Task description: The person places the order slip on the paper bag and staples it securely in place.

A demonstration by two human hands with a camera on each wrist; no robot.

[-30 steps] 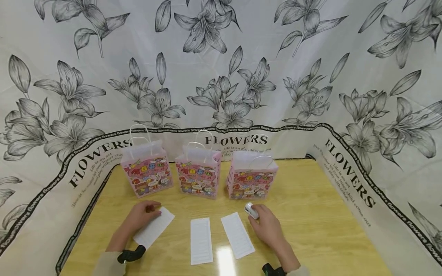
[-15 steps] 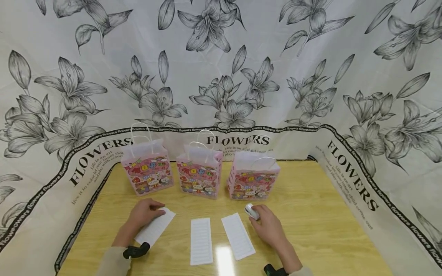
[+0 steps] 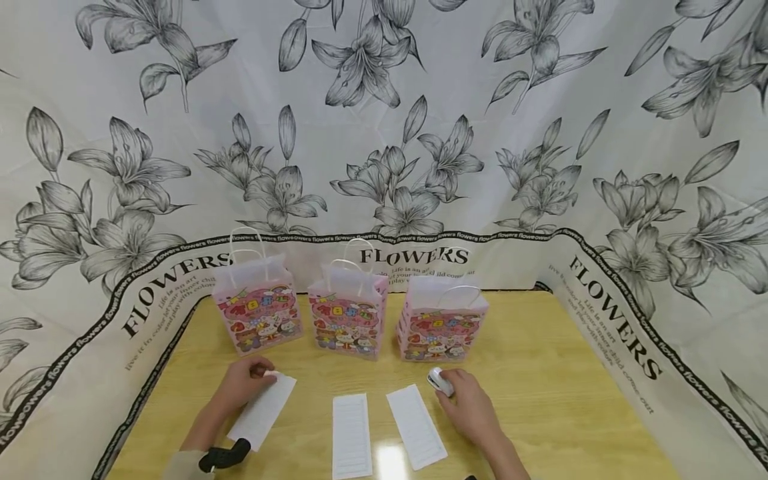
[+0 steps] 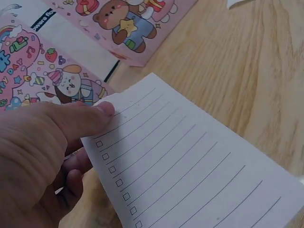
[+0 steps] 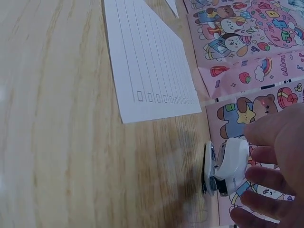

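Note:
My left hand [image 3: 245,381] pinches a lined white paper slip [image 4: 185,147] at its top edge, thumb on the printed face. In the left wrist view the slip has small checkboxes down one side and tilts up off the wooden table. My right hand [image 3: 471,407] grips a small white stapler [image 5: 232,166], thumb on one side and fingers on the other, with the stapler's jaw end facing left in the head view. Between the hands lie two more lined slips, a middle one [image 3: 352,437] and a right one [image 3: 417,427].
Three pink cartoon gift bags with white handles stand in a row behind the hands: left [image 3: 261,313], middle [image 3: 347,320] and right [image 3: 443,327]. Behind the wooden table [image 3: 552,400] hangs a white curtain [image 3: 396,120] with printed flowers.
The left hand and its slip have shifted slightly left. The right hand keeps hold of the stapler in about the same place. The head view has tilted a little upward.

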